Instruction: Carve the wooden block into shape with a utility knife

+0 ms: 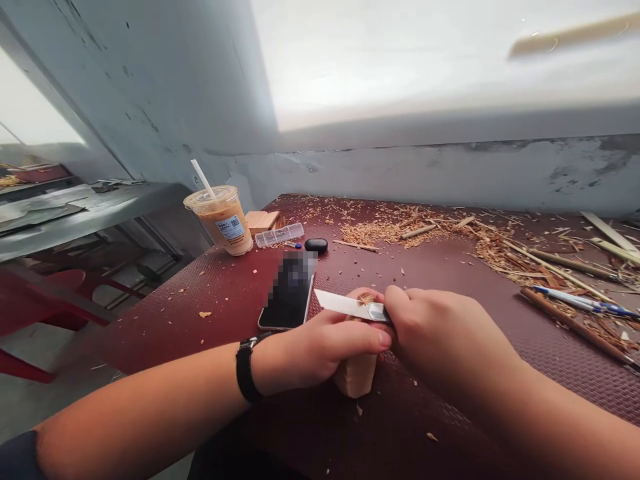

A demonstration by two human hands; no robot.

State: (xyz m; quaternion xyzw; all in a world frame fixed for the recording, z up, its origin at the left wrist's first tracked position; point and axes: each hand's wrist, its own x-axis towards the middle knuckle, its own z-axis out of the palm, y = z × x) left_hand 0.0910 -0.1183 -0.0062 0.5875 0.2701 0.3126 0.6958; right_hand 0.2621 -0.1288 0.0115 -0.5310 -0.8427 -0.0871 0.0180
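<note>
My left hand (335,343) is wrapped round a small carved block of pale wood (357,375), near the front of the dark red table (220,300). Its lower end sticks out below my fingers, and its upper part is partly hidden. In my right hand (435,327) is a utility knife (350,305), its blade pointing left across the top of the block. Most of the knife's handle is covered by my fingers. Just beyond my left hand lies a phone (289,293). A black band circles my left wrist.
A plastic cup of iced drink (225,227) with a straw stands at the back left, beside a wooden block (263,221), a clear plastic case (280,235) and a small black case (316,246). Wood shavings (380,230), sticks and pens (575,300) cover the back and right. A wall rises behind.
</note>
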